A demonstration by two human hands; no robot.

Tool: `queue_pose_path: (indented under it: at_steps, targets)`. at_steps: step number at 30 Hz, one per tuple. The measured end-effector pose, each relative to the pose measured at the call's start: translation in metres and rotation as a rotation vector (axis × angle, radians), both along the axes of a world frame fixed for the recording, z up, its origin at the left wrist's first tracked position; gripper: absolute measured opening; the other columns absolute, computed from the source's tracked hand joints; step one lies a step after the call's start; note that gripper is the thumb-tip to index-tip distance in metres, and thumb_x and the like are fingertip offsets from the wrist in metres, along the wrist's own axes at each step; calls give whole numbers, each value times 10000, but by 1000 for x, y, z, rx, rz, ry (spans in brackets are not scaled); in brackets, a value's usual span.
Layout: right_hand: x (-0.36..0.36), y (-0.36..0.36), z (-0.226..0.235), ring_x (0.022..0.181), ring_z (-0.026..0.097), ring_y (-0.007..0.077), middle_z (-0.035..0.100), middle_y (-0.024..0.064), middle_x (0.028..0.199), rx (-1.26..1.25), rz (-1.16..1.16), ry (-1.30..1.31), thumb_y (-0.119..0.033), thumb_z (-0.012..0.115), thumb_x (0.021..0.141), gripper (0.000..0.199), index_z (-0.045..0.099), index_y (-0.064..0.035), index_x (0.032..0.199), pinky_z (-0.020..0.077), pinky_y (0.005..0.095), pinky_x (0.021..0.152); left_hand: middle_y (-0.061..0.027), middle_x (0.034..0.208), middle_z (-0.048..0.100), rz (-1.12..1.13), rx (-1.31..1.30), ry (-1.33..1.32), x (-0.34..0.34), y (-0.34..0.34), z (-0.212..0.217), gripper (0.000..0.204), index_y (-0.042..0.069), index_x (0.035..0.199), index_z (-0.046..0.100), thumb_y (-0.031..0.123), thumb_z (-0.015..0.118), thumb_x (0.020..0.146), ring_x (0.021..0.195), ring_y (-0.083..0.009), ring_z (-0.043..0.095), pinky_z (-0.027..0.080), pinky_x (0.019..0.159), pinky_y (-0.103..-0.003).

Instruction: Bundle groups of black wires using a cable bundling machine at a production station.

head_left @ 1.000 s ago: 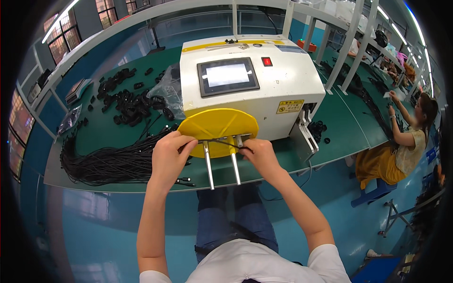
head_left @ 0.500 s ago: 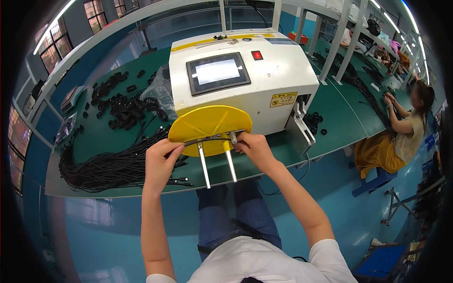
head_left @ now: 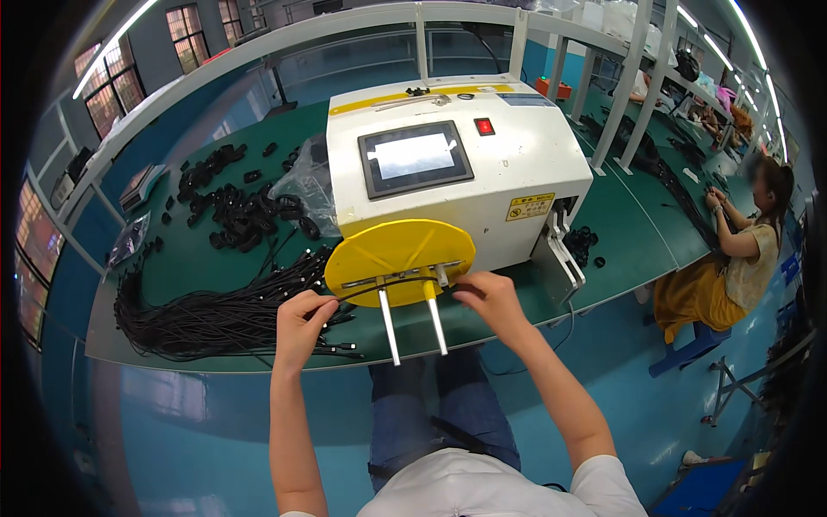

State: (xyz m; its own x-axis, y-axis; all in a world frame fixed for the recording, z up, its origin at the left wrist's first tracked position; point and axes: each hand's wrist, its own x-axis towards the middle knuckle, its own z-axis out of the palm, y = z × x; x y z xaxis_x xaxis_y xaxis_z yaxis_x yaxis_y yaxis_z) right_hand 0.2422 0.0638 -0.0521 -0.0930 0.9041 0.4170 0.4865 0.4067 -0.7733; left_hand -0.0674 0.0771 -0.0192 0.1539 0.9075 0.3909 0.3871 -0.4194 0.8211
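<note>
A thin black cable [head_left: 379, 287] runs across the front of a yellow disc [head_left: 405, 244] on the white winding machine [head_left: 491, 198]. My left hand [head_left: 299, 326] pinches the cable left of the disc. The cable's other end reaches a small grey clamp [head_left: 442, 276] at the disc's right side. Just right of that clamp is my right hand [head_left: 493, 302], its fingers loosely curled and slightly apart, with nothing visible in them. Two metal prongs [head_left: 390, 332] stick out of the disc toward me, the cable passing over their bases.
A bundle of black cables [head_left: 207, 314] lies left on the green table [head_left: 284, 138]. Behind it are small black coiled pieces [head_left: 233, 207] and a clear plastic bag [head_left: 310, 185]. The machine carries a screen [head_left: 415, 159] and a red switch [head_left: 484, 127]. A co-worker [head_left: 749, 241] sits at right.
My right hand has drawn back a little to the right from the clamp. My left hand still pinches the cable. The whole view has shifted slightly.
</note>
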Motion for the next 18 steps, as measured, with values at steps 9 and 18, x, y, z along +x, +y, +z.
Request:
queue_pose_path:
  at_steps: [9,18]
  targets:
    - [-30,7,-8,658,598,297,617,136,763,226,-136,-145,-59,705,725,172,641,0,872,469,337,587,2,632,475,46,32,-90,-2,4,9,78,-38,845,668,15,656,790,585,-73,412,290,521,-235]
    - [-23,10,-2,668,608,300,613,132,731,214,-112,-190,-46,675,743,135,636,1,863,474,345,583,12,648,463,47,19,-25,-5,2,-5,71,-41,857,664,0,640,803,589,-62,398,272,521,-224]
